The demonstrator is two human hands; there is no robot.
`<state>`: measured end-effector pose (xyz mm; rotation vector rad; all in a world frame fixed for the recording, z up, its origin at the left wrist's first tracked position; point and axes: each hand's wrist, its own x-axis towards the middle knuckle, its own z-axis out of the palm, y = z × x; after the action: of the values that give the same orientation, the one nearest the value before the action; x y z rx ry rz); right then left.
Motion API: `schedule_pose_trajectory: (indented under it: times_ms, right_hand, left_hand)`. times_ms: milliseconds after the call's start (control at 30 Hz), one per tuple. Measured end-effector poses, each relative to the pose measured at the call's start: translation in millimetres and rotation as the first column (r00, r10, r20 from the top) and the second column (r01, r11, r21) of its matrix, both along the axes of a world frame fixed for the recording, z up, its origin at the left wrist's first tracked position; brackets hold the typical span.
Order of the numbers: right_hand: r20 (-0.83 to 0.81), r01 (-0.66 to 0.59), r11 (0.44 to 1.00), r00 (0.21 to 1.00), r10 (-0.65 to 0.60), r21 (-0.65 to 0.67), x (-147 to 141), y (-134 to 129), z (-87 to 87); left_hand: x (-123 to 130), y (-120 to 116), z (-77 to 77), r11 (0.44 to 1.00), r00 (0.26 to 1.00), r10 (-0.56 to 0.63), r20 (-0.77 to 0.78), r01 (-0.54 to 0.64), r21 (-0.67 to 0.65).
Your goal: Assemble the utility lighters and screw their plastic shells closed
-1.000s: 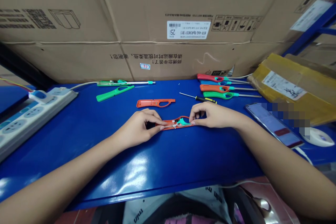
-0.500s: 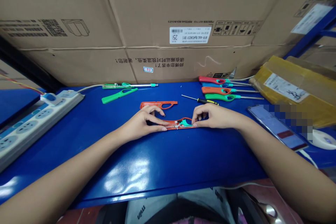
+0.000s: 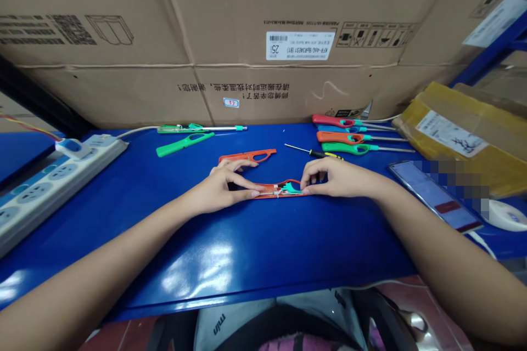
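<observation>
An orange casing half [image 3: 269,195] with a teal trigger piece [image 3: 291,188] and small inner parts lies open side up on the blue table. My left hand [image 3: 224,186] pinches its left end between thumb and fingers. At the right end, my right hand [image 3: 325,177] has thumb and fingertips closed on the casing. Just beyond my left fingers rests a second orange casing half [image 3: 247,156], whose lower edge they partly cover. A black and yellow screwdriver [image 3: 319,154] lies behind my right hand.
Green lighter parts [image 3: 185,144] lie at the back left, several assembled lighters [image 3: 341,137] at the back right. A power strip [image 3: 61,181] stands left; a phone [image 3: 432,194] and a yellow-taped box [image 3: 465,131] are right. A large carton [image 3: 230,22] borders the table's back.
The view has tilted slightly down, shifting everything up in the picture. Both hands remain on the orange casing half, and my left fingers lie closer over the second half.
</observation>
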<state>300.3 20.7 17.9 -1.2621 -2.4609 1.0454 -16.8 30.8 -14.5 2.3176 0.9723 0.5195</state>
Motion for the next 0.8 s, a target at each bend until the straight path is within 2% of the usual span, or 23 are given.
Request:
schedule_pose_trajectory:
  times_ms: [67, 133, 233, 300, 400, 500, 567, 667, 733, 800]
  right_hand:
    - [-0.002, 0.002, 1.0, 1.0, -0.002, -0.011, 0, 0, -0.5]
    - [0.001, -0.001, 1.0, 1.0, 0.001, -0.016, 0, 0, -0.3]
    - [0.007, -0.007, 1.0, 1.0, 0.008, -0.019, 0, -1, 1.2]
    - [0.007, -0.011, 1.0, 1.0, 0.011, -0.015, 0, -2, 2.3]
    - [0.008, -0.021, 1.0, 1.0, 0.021, 0.006, 0, -2, 3.4]
    - [0.006, -0.032, 0.999, 0.999, 0.032, 0.031, 0, -2, 3.6]
    - [0.001, -0.042, 0.998, 0.999, 0.042, 0.041, 1, -2, 3.6]
    - [0.0, -0.047, 0.998, 0.999, 0.048, 0.041, 2, -2, 3.4]
    - [-0.01, -0.046, 0.998, 0.999, 0.046, 0.053, 1, -3, 3.1]
    - [-0.065, 0.003, 0.99, 0.998, 0.007, 0.143, -1, -3, 2.7]
  left_hand:
    - [-1, -1, 1.1, 0.998, 0.999, 0.022, -0.047, -0.019, 0.058]
    - [-1, -3, 4.7, 0.994, 0.998, -0.018, -0.065, 0.025, 0.108]
    - [-3, -5, 12.6, 0.989, 0.996, -0.082, -0.042, 0.087, 0.117]
    - [-5, -2, 16.4, 0.994, 0.999, -0.036, 0.028, 0.033, 0.104]
    - [-13, 8, 15.0, 0.975, 0.986, 0.137, 0.096, -0.151, 0.164]
    - [-24, 22, 7.3, 0.912, 0.96, 0.269, -0.083, -0.226, 0.344]
    - [-30, 28, 3.5, 0.928, 0.963, 0.232, -0.136, -0.177, 0.327]
    - [-30, 30, 4.8, 0.925, 0.976, 0.192, -0.106, -0.145, 0.35]
    - [-26, 26, 9.1, 0.911, 0.971, 0.235, -0.038, -0.206, 0.356]
    - [-19, 19, 13.9, 0.909, 0.949, 0.305, 0.076, -0.314, 0.273]
